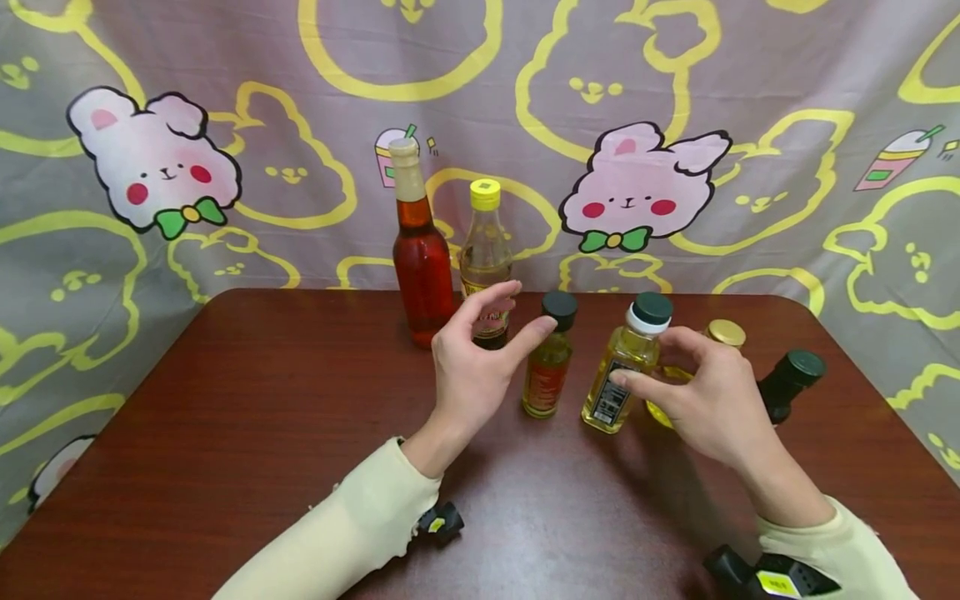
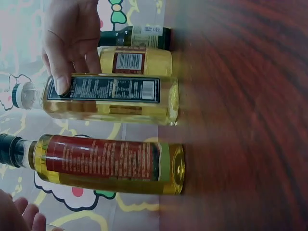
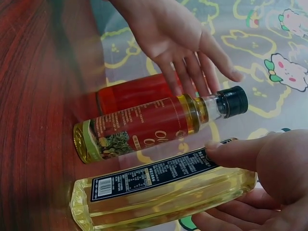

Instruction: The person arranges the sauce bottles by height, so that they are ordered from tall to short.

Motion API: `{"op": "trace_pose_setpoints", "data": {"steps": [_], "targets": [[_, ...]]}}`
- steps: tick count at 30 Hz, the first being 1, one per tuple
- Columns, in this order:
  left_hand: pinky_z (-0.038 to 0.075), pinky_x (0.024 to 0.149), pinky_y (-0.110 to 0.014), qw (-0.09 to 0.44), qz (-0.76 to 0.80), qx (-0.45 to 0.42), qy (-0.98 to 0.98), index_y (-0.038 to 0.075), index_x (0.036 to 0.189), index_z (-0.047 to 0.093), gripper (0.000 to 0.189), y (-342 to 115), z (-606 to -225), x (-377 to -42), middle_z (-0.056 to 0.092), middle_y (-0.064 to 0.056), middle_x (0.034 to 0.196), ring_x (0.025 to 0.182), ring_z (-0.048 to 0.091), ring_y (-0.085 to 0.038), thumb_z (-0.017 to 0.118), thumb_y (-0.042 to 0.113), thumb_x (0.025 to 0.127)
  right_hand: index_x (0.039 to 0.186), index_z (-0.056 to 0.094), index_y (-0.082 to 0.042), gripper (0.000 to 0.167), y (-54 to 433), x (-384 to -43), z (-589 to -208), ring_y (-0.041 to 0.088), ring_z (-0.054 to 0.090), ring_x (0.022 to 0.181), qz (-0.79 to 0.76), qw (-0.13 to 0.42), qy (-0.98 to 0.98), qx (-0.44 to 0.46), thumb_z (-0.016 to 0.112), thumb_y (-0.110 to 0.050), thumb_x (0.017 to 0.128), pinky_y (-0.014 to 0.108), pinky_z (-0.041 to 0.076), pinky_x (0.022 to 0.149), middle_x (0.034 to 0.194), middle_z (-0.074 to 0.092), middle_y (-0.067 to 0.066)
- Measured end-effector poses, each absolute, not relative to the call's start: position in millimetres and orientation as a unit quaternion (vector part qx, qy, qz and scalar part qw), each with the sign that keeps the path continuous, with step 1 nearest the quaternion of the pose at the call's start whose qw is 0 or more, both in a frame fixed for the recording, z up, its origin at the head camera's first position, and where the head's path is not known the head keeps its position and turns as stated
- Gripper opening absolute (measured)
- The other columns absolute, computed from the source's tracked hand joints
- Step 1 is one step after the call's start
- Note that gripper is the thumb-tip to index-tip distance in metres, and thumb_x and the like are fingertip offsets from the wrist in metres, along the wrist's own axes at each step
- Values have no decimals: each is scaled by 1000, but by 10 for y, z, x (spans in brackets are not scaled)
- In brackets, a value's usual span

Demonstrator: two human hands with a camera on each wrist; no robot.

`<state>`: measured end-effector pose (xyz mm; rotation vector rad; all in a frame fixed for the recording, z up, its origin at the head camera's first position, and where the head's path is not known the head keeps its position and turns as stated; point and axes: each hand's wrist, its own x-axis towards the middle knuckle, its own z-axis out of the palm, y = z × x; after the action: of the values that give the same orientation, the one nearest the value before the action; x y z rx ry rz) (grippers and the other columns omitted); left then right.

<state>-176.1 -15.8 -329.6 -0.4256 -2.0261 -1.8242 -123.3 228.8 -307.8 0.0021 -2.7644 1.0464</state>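
My right hand [image 1: 712, 400] holds a squarish bottle of pale yellow oil [image 1: 603, 404] between thumb and fingers. That bottle has a dark green cap, a white collar and a black label; whether its base touches the table I cannot tell. To its left stands a smaller oil bottle [image 1: 546, 385] with a black cap and red label. My left hand [image 1: 476, 367] is beside this smaller bottle, thumb and fingers spread, nothing gripped. In the right wrist view, the left hand's fingers [image 3: 192, 70] are behind the red-labelled bottle's neck; contact is unclear.
Behind my left hand stand a tall bottle of red liquid [image 1: 422, 267] and a yellow-capped bottle [image 1: 486, 242]. A gold-capped oil bottle [image 1: 726, 332] and a dark green bottle [image 1: 787, 385] are partly hidden by my right hand. A patterned cloth [image 1: 300, 192] hangs behind the brown table [image 1: 262, 400].
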Motion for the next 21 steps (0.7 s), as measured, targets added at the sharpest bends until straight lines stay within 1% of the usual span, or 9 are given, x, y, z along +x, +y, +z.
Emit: {"op": "trace_pose_setpoints", "data": {"steps": [2,6,9,12,15,19,21], "targets": [[57,104,-48,162,-651,-167,-722,24,134,71,49,-160,-3304,-1766,74,8,132,120,66,-14,88,28,89,135,68,-7,63,2288,-1233,-3076,45,72,117,352,93,-931,2,85,-47,89,53,65,85,128,74,22],[58,106,-43,102,-656,-185,-725,21,135,71,51,-167,-3312,-1778,76,5,129,120,69,-14,89,23,88,135,68,-7,63,2288,-1233,-3073,45,72,118,351,92,-932,2,85,-47,89,53,65,84,128,74,22],[58,106,-44,63,-652,-182,-733,21,133,72,50,-169,-3319,-1787,77,3,125,118,70,-14,90,24,87,136,68,-8,63,2283,-1234,-3074,45,71,118,352,92,-932,-1,85,-47,89,52,65,83,128,74,22],[57,107,-49,44,-644,-174,-743,22,131,73,49,-168,-3331,-1801,78,4,125,118,70,-14,91,26,85,136,67,-8,64,2281,-1234,-3074,46,71,119,352,91,-931,-3,85,-47,89,53,65,84,129,74,23],[53,109,-52,38,-634,-166,-754,23,129,75,47,-173,-3340,-1816,78,5,124,121,69,-14,92,28,85,137,67,-8,64,2280,-1234,-3075,46,70,120,353,90,-931,-4,84,-47,90,54,64,85,129,74,23],[51,110,-48,24,-628,-156,-762,24,127,76,46,-181,-3345,-1829,78,7,123,120,68,-12,91,29,85,137,67,-8,64,2277,-1234,-3080,47,70,121,353,89,-931,-3,84,-47,90,56,63,88,130,73,22],[55,106,-44,14,-629,-152,-762,24,127,76,45,-183,-3346,-1831,78,7,122,116,70,-12,91,29,85,138,67,-7,64,2274,-1234,-3084,47,70,121,353,91,-931,-3,84,-46,90,57,63,88,130,73,22]]}}
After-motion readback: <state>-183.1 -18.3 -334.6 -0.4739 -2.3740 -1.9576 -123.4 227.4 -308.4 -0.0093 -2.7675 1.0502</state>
